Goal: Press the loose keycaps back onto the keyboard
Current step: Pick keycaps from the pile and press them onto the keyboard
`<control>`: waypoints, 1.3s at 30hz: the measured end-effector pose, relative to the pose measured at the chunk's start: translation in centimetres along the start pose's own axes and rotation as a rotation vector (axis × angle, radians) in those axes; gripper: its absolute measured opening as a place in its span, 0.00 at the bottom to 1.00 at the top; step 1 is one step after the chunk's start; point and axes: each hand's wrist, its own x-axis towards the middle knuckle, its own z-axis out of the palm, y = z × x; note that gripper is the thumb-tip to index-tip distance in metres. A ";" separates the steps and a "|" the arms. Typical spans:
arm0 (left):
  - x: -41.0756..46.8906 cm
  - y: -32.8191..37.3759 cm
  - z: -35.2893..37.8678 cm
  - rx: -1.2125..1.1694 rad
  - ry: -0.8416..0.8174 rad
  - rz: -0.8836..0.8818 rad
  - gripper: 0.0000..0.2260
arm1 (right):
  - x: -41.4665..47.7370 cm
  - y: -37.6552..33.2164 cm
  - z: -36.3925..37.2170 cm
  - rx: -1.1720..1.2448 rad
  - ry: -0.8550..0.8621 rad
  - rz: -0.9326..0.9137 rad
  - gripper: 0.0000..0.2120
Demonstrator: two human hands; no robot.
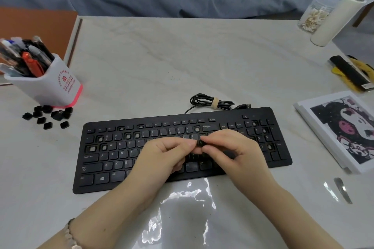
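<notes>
Pinched between the fingertips of both hands, one small black keycap [200, 143] hangs just above the middle of the keyboard [91, 187]. The left hand [168, 153] nips it from one side with thumb and forefinger; the right hand [228, 147] closes on it from the other, its remaining fingers curled under. I'd guess it is held up like this, printed face towards the person, so the legend can be read and the cap turned the right way round before a slot is chosen. The marking looks like a function-key label, but it is too small for me to be sure.

The keyboard lies flat on the pale marble-look table [182, 56], its cable [210, 102] coiled and tied behind it. Several slots stand bare, showing pale square stems: two at the far left near Caps Lock [92, 148], some in the number row [127, 136], a couple in the function row [121, 128], others on the number pad [269, 146].

The spare keycaps [48, 116] sit in a loose heap at the foot of the pen pot [46, 85], well to the left of the keyboard, probably parked there so they stay together within the left hand's reach. By my count most of the job remains.
</notes>
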 end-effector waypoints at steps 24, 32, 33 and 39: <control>0.2 -0.9 -7.6 -0.019 0.316 -0.048 0.17 | 3.9 -1.9 6.7 -0.207 -0.137 0.079 0.06; -0.6 -1.6 -12.7 0.045 0.411 0.138 0.10 | 7.4 -1.0 10.5 -0.295 -0.243 0.128 0.06; -0.6 -1.6 -13.0 0.045 0.431 0.143 0.09 | 7.7 -0.8 10.6 -0.316 -0.259 0.113 0.05; -0.6 -2.3 -14.3 0.119 0.517 0.115 0.07 | 8.1 -0.3 11.8 -0.384 -0.295 0.111 0.06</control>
